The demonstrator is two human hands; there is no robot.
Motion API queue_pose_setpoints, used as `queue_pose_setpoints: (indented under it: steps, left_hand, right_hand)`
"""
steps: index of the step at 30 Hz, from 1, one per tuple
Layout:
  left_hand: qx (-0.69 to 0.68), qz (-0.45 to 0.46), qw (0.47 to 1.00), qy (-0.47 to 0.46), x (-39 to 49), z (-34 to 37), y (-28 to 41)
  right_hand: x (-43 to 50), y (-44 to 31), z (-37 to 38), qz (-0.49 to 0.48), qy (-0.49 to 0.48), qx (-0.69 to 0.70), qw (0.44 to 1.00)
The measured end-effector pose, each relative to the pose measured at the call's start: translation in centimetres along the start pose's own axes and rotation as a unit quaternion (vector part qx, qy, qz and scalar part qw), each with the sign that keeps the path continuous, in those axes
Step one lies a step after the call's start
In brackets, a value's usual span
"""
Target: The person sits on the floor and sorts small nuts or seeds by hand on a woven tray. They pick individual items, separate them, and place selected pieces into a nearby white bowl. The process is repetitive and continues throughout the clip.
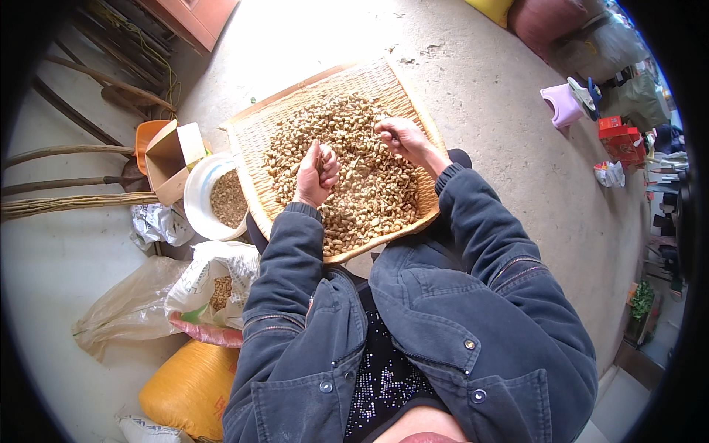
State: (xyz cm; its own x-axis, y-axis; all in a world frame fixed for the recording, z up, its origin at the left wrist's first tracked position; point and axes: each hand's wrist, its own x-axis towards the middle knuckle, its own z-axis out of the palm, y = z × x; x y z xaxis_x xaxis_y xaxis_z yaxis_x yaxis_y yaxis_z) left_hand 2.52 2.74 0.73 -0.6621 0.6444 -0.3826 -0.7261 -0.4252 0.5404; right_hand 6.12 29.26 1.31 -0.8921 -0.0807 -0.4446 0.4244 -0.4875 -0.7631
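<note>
A shallow woven basket [321, 83] rests across my lap, heaped with peanuts in their shells [360, 177]. Over the left part of the heap, my left hand [317, 174] is curled, thumb up, with some brownish plant bits showing between thumb and fingers. My right hand [403, 138] hangs over the right side of the heap with its fingers curled in. Something dark shows inside that hand, but whether it is an object or shadow is unclear. Both palms are mostly hidden.
Left of the basket stand a white bucket [194, 191] of brown fragments, a cardboard box [166, 160] and an open white sack [185, 288]. Long-handled tools [72, 181] lean farther left. An orange sack [188, 387] lies below; a purple stool [560, 105] is at right.
</note>
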Motion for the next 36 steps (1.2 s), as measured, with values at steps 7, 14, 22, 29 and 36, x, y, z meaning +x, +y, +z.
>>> queue_pose_setpoints:
  steps: [7, 14, 22, 29, 36]
  left_hand:
    - [0.589, 0.168, 0.778, 0.141, 2.5, -0.3, -3.7]
    - [0.860, 0.152, 0.479, 0.087, 4.0, 1.1, -6.2]
    - [0.599, 0.167, 0.778, 0.088, 2.2, 1.2, -5.5]
    - [0.058, -0.044, 0.997, -0.032, -0.1, 1.0, -2.0]
    - [0.076, -0.043, 0.995, 0.042, -0.1, 1.0, -1.8]
  right_hand:
    - [5.6, 1.2, 1.0, -0.166, 0.091, -0.644, 0.741]
    - [8.3, 2.1, 2.6, -0.209, 0.066, -0.789, 0.574]
    - [4.9, 0.5, 1.5, -0.082, 0.048, -0.167, 0.981]
    - [-0.2, -1.6, -0.7, -0.007, -0.014, 0.074, 0.997]
    - [4.4, -1.4, -0.3, -0.155, 0.025, -0.710, 0.686]
